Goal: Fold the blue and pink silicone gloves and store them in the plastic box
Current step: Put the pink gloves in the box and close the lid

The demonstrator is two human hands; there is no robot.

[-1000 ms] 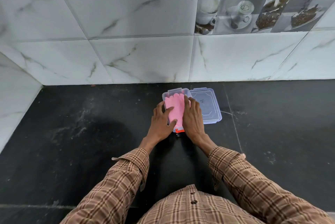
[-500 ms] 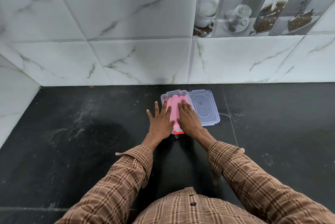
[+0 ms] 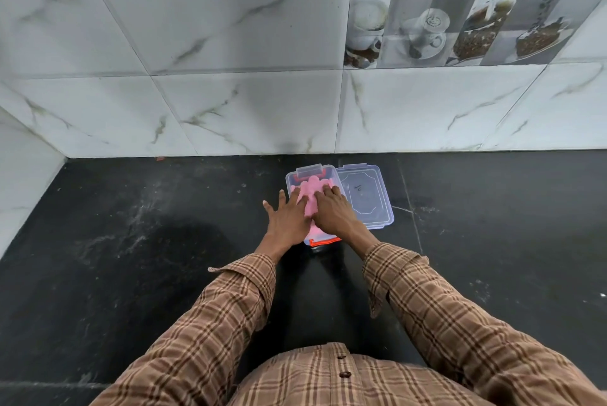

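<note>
Since the earlier frames, both hands had been slid further up the pink glove toward the far end of the box, and the left fingers, formerly curled at the glove's edge, had been spread flat. From the head view, the only view given, the left hand was seen with fingers straight and splayed, its inner fingers laid on the pink glove and its outer fingers lying past the box's left wall over the black counter; nothing was gripped by it. The right hand was pressed palm-down on the same glove, fingers extended toward the glove's finger end, and nothing was clasped in it either. The glove was lodged inside the clear box, its finger end near the far latch and its cuff end at the near rim, where an orange seal showed. The lid was lying open, flat on the counter against the box's right side. No blue glove could be made out; whether it was lying beneath the pink one could not be told. The task was judged to be near its end: the pink glove was stored and being pressed down, and closing the lid, if wanted, was judged to be left.
</note>
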